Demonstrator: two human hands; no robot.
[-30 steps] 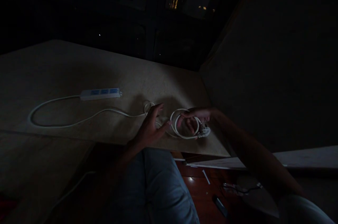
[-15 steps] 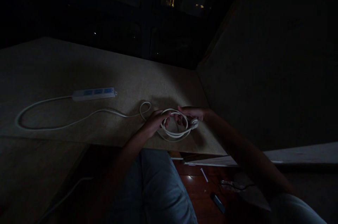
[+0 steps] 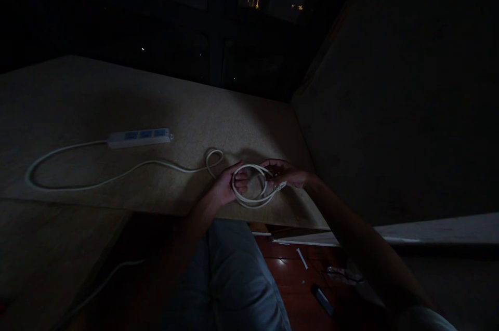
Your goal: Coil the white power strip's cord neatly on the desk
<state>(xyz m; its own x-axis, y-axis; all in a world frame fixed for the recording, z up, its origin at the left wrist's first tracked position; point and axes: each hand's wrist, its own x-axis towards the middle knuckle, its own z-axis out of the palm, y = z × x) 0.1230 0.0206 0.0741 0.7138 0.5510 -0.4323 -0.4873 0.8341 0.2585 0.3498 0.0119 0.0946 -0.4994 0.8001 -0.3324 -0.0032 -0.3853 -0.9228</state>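
Observation:
A white power strip (image 3: 139, 137) with blue sockets lies on the tan tabletop (image 3: 117, 102). Its white cable (image 3: 97, 181) loops left, then runs right to a small coil (image 3: 253, 197) near the table's front edge. My left hand (image 3: 230, 185) is closed on the left side of the coil. My right hand (image 3: 284, 172) grips the coil's right side, next to the plug end. The room is very dark.
A dark wall rises to the right of the table. Below the table edge are my jeans-clad legs (image 3: 234, 279), a reddish floor with a small dark object (image 3: 323, 301) and thin wires. Another cable (image 3: 101, 284) hangs at lower left.
My left hand, open beside the coil a second ago, has closed on it. The coil has shifted left and drawn tighter between both hands.

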